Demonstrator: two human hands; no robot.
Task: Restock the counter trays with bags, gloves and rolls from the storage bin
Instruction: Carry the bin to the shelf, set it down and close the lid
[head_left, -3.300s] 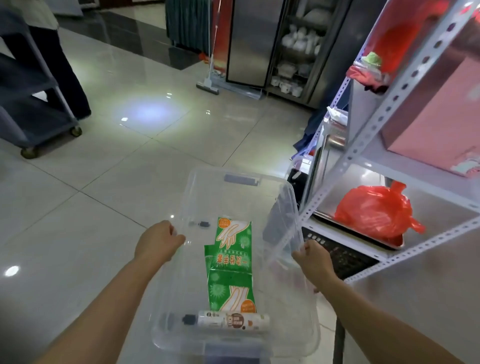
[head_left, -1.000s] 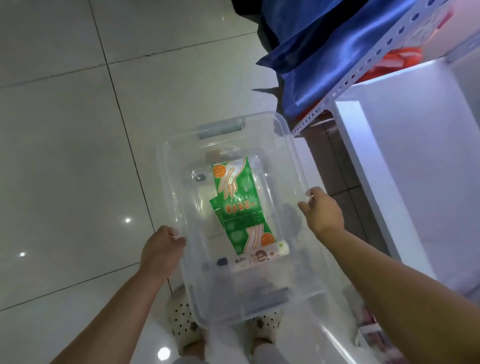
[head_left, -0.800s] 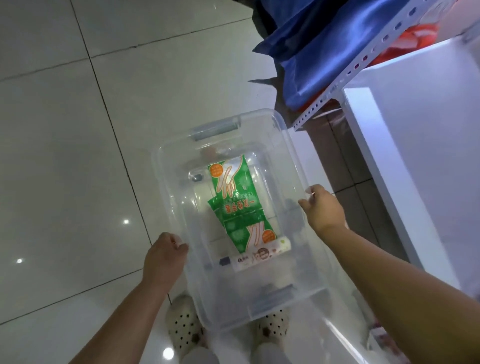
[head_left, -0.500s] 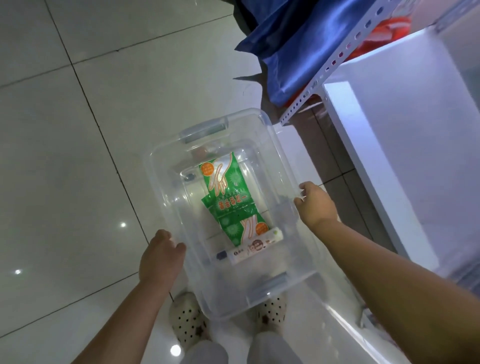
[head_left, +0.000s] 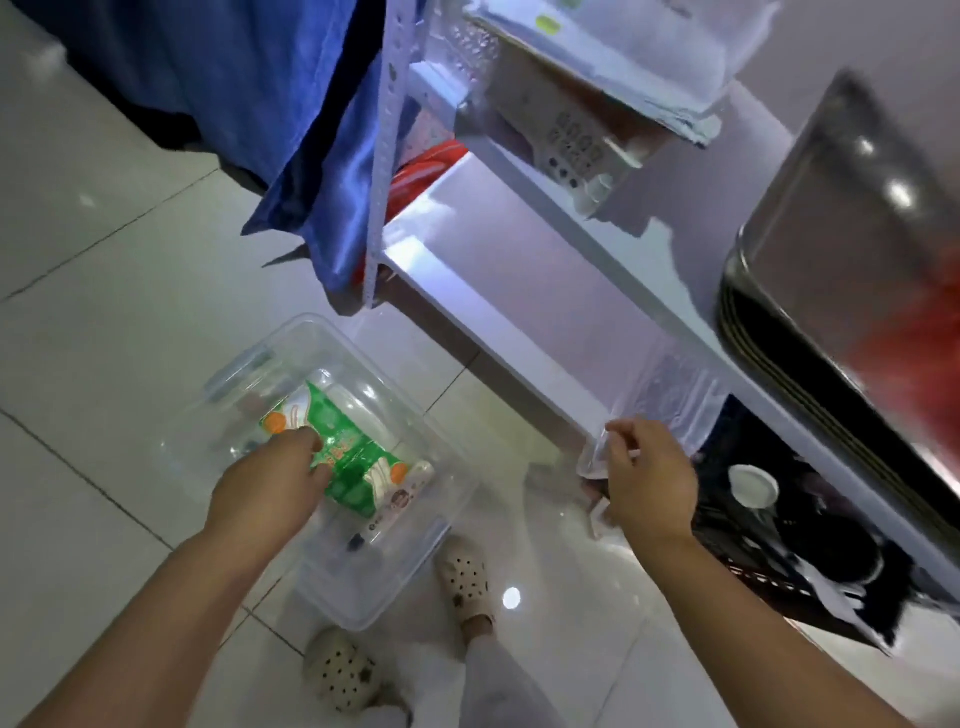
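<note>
The clear storage bin (head_left: 363, 597) stands on the floor tiles in front of my feet. Inside lie a green glove pack (head_left: 353, 452) and a white roll (head_left: 400, 499) beside it. My left hand (head_left: 265, 488) reaches down into the bin, its fingertips on the glove pack; no grip shows. My right hand (head_left: 649, 483) is at the front corner of a clear counter tray (head_left: 675, 400) on the white shelf (head_left: 519, 291), with thumb and fingers curled round that corner.
A blue cloth (head_left: 291, 104) hangs over the shelf's perforated post. Stacked steel trays (head_left: 831, 260) sit at the right, and another clear tray with white bags (head_left: 571, 130) stands higher up. Dark clutter fills the space under the shelf. My clogs (head_left: 465, 577) stand beside the bin.
The bin has gone from my hands to the floor. My left hand has moved inside onto the glove pack, and my right hand has risen to the shelf tray.
</note>
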